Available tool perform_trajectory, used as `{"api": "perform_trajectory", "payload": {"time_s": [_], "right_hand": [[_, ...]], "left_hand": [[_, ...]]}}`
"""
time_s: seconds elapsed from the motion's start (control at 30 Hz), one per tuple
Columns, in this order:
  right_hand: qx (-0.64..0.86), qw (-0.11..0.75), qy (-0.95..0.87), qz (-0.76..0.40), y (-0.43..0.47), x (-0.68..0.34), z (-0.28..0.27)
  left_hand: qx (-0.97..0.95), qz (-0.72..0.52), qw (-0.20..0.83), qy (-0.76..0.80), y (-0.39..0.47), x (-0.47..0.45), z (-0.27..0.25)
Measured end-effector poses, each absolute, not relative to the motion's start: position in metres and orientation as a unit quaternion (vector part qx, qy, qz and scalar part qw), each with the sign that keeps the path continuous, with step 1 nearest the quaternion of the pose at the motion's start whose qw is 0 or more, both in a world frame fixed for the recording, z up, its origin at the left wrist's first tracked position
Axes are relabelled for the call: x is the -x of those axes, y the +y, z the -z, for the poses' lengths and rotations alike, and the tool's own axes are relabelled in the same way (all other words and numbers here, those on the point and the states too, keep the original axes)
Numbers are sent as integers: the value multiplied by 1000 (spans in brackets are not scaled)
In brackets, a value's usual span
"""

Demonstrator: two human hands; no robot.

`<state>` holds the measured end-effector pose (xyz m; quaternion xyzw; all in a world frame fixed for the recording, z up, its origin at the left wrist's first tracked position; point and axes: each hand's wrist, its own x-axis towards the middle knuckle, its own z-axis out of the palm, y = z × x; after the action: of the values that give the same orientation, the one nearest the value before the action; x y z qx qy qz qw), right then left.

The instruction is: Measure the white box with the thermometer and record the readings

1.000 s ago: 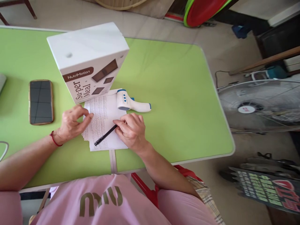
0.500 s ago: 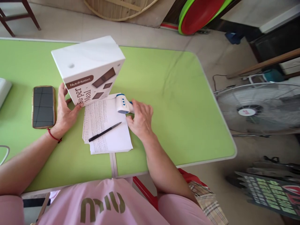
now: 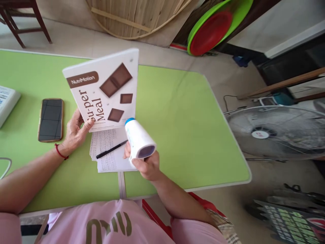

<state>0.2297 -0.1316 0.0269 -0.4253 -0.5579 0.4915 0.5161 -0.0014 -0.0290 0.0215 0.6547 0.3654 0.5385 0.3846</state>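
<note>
My left hand [image 3: 77,131] grips the lower left corner of a white "Su-per Meal" box [image 3: 114,76], thumb on its printed front. The box is tilted, its front with brown chocolate pictures turned towards me. In my right hand [image 3: 150,166] is a white infrared thermometer [image 3: 138,137] with a blue end, my fingers wrapped round its handle. Its blue end points at the box's lower right corner; whether they touch I cannot tell. Beneath both lie handwritten sheets of paper [image 3: 106,166], partly covered, with a black pen [image 3: 111,149] across them.
A smartphone [image 3: 51,119] lies on the green table [image 3: 182,135] left of my left hand. At the left edge sits a white device [image 3: 9,105], cut off by the frame. A standing fan [image 3: 260,134] is beyond the table's right edge.
The thermometer has been lifted off the papers in my right hand and turned towards the box. My left hand has tilted the box so its front faces me more.
</note>
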Motion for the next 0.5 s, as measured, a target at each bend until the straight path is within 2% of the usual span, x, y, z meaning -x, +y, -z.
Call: {"api": "perform_trajectory", "payload": {"time_s": [0.1, 0.33, 0.5], "right_hand": [[424, 492, -501, -571, -135, -218, -26], [443, 494, -459, -590, -125, -212, -25], [432, 484, -444, -618, -124, -211, -26]], "left_hand": [[-672, -494, 403, 376, -31, 1, -23], [-735, -434, 295, 429, -28, 5, -18], [-727, -418, 321, 440, -26, 6, -14]]}}
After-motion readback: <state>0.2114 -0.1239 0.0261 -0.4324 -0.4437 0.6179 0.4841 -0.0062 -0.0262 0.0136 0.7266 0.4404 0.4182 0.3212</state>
